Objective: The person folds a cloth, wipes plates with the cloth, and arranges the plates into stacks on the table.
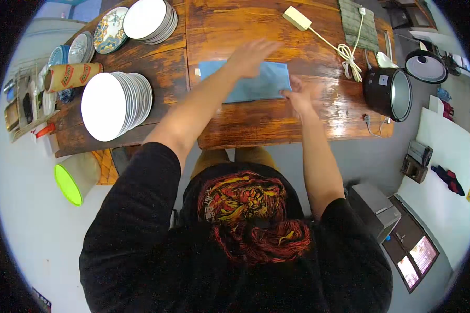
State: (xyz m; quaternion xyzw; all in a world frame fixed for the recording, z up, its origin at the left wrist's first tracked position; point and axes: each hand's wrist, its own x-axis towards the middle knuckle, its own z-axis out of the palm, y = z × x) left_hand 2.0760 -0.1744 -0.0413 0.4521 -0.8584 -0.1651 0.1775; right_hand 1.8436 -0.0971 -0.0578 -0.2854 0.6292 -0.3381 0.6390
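Seems to be smoothing a blue sheet (256, 86) on the tabletop (245, 123), beneath the blurred, flat-fingered left hand (246, 59) and just left of the right hand (301, 99), with thumb at its near corner; cannot tell if gripping. Calls for steadying that corner.

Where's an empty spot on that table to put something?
Bare wood shows beyond the blue sheet, between the far plate stack and the white box. Another patch lies between the forearms, from the blue sheet to the near edge of the table. It's crowded at left, with plates and a brown roll, and at right, with a coiled cord and black pot.
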